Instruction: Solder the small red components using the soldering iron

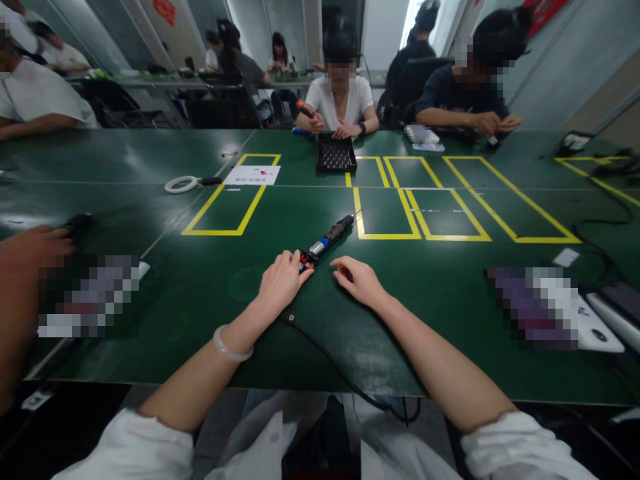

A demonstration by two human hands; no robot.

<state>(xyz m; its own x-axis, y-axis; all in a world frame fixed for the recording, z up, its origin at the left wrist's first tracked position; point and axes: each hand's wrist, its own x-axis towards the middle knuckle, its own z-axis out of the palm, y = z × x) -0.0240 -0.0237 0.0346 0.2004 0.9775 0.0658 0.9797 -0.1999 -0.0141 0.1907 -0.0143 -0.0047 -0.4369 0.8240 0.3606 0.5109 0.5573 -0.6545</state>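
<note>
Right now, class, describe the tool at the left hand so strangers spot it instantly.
On the green table, find the left hand. Its fingers hold the slim tool slanting rightward; a blue band and silver section set it apart from the black tray.

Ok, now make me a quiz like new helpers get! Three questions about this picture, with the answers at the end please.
1. Pick one. What colour are the tape outlines on the green table?
A) red
B) yellow
C) blue

2. True or false? The right grip is wrapped around the cylindrical tool.

3. Fill in the blank. A black ______ with rows of small spots is in front of the person in the white top directly opposite.

Key
1. B, yellow.
2. False. The right grip is apart from it; the left grip is on the tool's near end.
3. Tray.
</note>
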